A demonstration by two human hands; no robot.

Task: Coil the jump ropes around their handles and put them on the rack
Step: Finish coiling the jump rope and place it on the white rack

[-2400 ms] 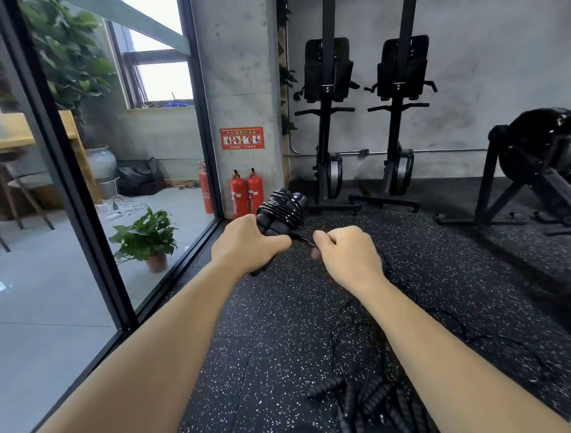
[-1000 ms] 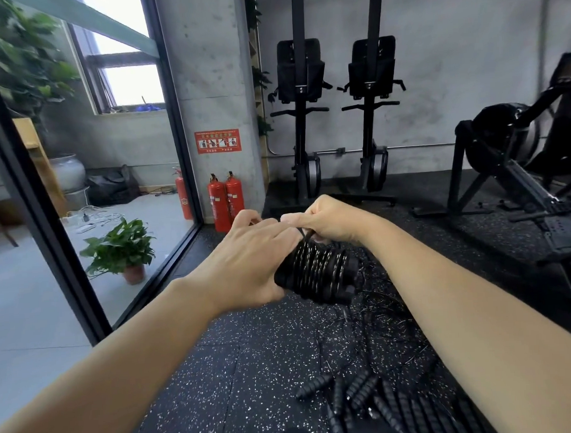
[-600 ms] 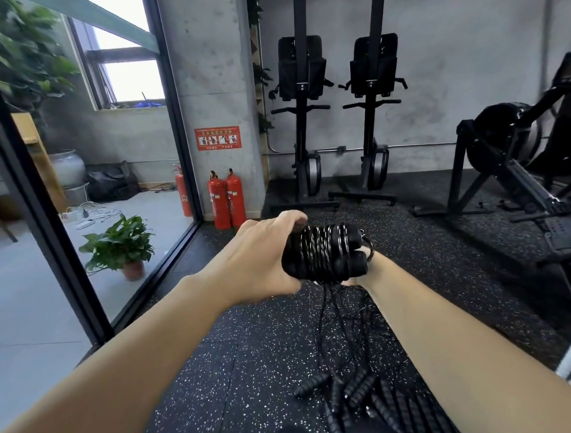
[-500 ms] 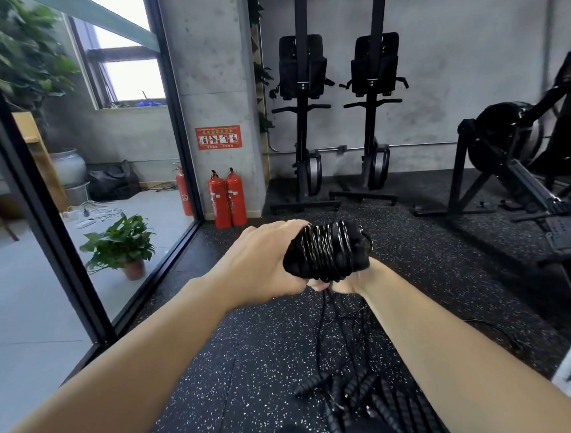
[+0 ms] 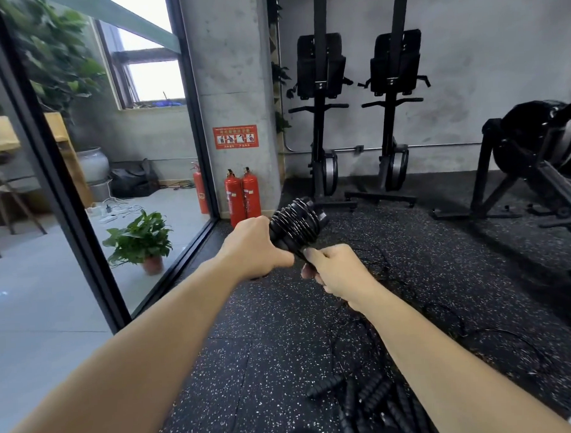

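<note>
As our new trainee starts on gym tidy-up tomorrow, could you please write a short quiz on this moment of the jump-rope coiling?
1. True or false: the left hand grips the black rope-wound handle bundle.
2. Where do the loose black ribbed handles lie? A, on a rack; B, on the black speckled rubber floor; C, beside the potted plant.
3. Fill in: the right hand pinches the thin black ____ just under the bundle.
Key: 1 true; 2 B; 3 rope.
</note>
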